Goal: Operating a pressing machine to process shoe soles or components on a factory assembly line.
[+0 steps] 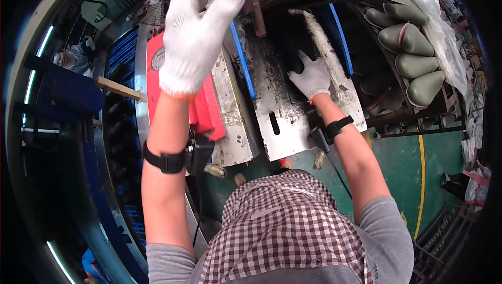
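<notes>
My left hand (pixel 196 43), in a white knit glove with an orange cuff, is raised high above a red panel (pixel 212 109). Its thumb stands well apart from the fingers and nothing shows in its grasp. My right hand (pixel 314 77), gloved the same way, reaches over a worn metal plate (pixel 290 132) that has a slot near its front edge. The fingers of this hand are spread beside a dark, black area on the plate; whether they touch anything there I cannot tell. Blue bars (pixel 243 64) run along both sides of the plate.
Several olive-green boot-shaped pieces (pixel 413 41) lie on a rack at the right, next to clear plastic sheeting (pixel 444 38). A wooden handle (pixel 119 88) sticks out at the left. Another person (pixel 70 59) is at the far left. Green floor (pixel 392 163) carries a yellow line.
</notes>
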Available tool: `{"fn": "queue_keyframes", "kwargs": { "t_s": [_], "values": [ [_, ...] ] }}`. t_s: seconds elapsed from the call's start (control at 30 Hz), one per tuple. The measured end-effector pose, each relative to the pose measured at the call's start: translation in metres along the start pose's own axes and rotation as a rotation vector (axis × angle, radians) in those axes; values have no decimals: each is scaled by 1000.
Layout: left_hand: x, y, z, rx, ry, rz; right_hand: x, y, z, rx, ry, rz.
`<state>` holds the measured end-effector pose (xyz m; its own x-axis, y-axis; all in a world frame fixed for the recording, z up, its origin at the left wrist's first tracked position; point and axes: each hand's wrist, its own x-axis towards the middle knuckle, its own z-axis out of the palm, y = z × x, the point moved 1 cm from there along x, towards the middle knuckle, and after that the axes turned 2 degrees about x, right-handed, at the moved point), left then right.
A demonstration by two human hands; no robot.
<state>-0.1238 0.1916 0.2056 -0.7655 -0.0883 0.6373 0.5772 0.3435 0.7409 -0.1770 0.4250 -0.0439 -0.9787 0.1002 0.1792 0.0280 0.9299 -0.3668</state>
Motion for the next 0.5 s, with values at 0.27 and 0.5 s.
{"fn": "queue_keyframes", "kwargs": {
  "t_s": [0.27, 0.5],
  "values": [
    [133, 6, 63, -91, -682, 123, -2, -2, -4, -8, -7, 33],
    [124, -1, 76, -214, -632, 47, -3, 4, -3, 43, -22, 50]
  ]
}}
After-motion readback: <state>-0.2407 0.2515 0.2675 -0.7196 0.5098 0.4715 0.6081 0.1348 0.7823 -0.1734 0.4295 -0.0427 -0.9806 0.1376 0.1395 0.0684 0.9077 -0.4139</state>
